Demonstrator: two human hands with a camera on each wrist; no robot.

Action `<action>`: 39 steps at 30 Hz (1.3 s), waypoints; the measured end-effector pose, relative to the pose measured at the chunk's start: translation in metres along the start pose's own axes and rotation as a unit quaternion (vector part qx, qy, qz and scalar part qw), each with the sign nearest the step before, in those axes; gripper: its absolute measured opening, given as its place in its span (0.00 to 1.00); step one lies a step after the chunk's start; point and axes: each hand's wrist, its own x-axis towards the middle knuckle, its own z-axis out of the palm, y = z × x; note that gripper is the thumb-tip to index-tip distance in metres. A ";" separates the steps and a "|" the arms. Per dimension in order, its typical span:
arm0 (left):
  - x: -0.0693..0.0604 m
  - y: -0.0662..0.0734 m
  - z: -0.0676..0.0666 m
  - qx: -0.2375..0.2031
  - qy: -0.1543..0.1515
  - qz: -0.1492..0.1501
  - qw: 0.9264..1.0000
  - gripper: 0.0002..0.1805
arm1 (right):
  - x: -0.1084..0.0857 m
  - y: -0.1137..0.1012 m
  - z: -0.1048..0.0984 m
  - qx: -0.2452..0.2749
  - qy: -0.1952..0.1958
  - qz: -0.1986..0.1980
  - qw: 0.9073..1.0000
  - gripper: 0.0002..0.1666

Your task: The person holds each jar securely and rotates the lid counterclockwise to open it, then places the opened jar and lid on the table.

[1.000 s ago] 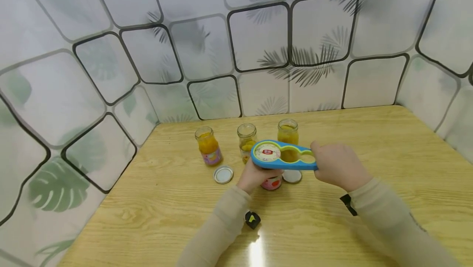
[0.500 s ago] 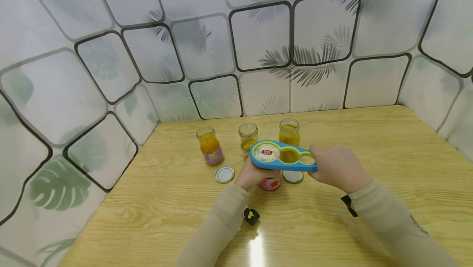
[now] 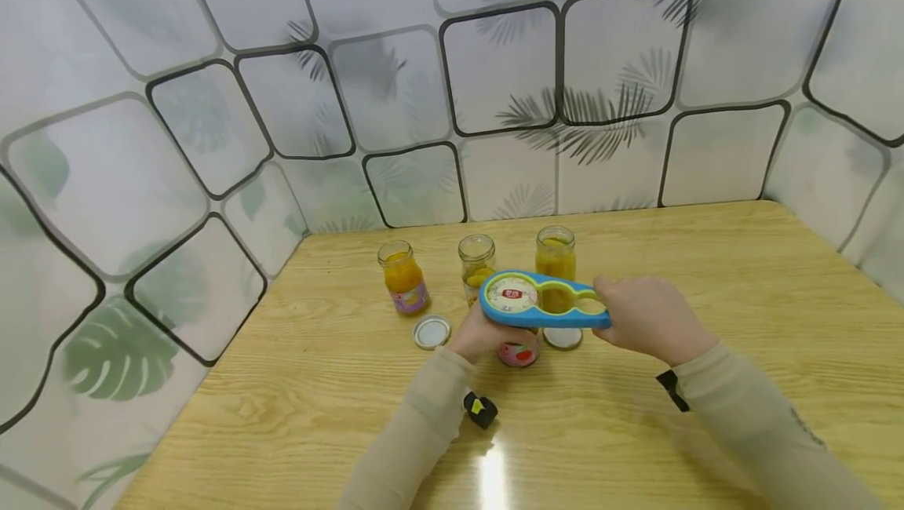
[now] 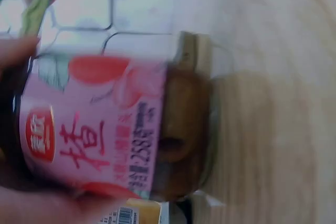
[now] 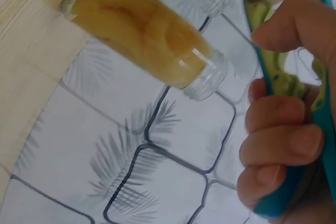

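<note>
My left hand point(image 3: 487, 336) grips a glass jar with a pink label point(image 3: 519, 353), shown large and blurred in the left wrist view point(image 4: 89, 129). Over its pale lid point(image 3: 512, 295) fits the biggest ring of a blue jar opener point(image 3: 565, 321) with ridged yellow-green lining. At the opener's narrow end, my right hand point(image 3: 650, 318) holds the handle. In the right wrist view the fingers point(image 5: 281, 140) curl round the blue handle point(image 5: 281, 198). The left hand hides part of the jar; whether its base touches the table I cannot tell.
Behind stand three lidless jars: one of orange fruit point(image 3: 405, 282), one partly hidden point(image 3: 476, 255), and one of yellow fruit point(image 3: 555, 255). Two loose lids point(image 3: 431, 332) point(image 3: 563, 338) lie on the wooden table point(image 3: 318, 400). A patterned wall point(image 3: 508, 180) borders its back.
Very little differs. The opener's handle end sits slightly nearer the person than a second ago, and the head view has shifted a touch. Both hands keep their grip.
</note>
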 end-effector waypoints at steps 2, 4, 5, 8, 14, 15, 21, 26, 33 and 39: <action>0.001 -0.001 -0.001 -0.012 -0.034 0.017 0.999 0.35 | 0.000 0.003 0.001 -0.004 -0.001 -0.009 1.000 0.23; 0.002 -0.005 -0.003 -0.022 -0.057 0.032 0.998 0.36 | -0.001 0.006 0.001 -0.006 0.000 -0.017 1.000 0.24; 0.003 -0.007 -0.004 -0.022 -0.058 0.035 0.997 0.37 | -0.001 0.006 0.001 -0.006 0.002 -0.021 1.000 0.24; 0.007 -0.014 -0.007 -0.027 -0.070 0.038 0.996 0.37 | 0.000 0.008 0.001 -0.005 0.010 -0.028 1.000 0.24; 0.003 -0.005 -0.009 -0.042 -0.100 0.021 0.994 0.37 | 0.001 0.008 0.001 0.007 0.009 -0.032 0.999 0.23; 0.002 -0.003 -0.008 -0.043 -0.102 0.017 0.994 0.37 | 0.001 0.008 0.001 0.008 0.007 -0.032 0.999 0.23; 0.000 0.002 -0.009 -0.037 -0.113 -0.004 0.993 0.38 | 0.001 0.009 -0.001 0.015 -0.011 -0.034 0.999 0.22; 0.000 0.002 -0.010 -0.023 -0.124 -0.006 0.992 0.39 | 0.001 0.011 -0.003 0.024 -0.028 -0.034 0.999 0.22; -0.002 0.002 -0.010 -0.022 -0.129 -0.034 0.991 0.40 | 0.001 0.013 -0.002 0.028 -0.037 -0.034 0.998 0.22; -0.001 0.000 -0.012 -0.014 -0.145 -0.053 0.988 0.39 | 0.001 0.013 -0.004 0.031 -0.039 -0.038 0.998 0.21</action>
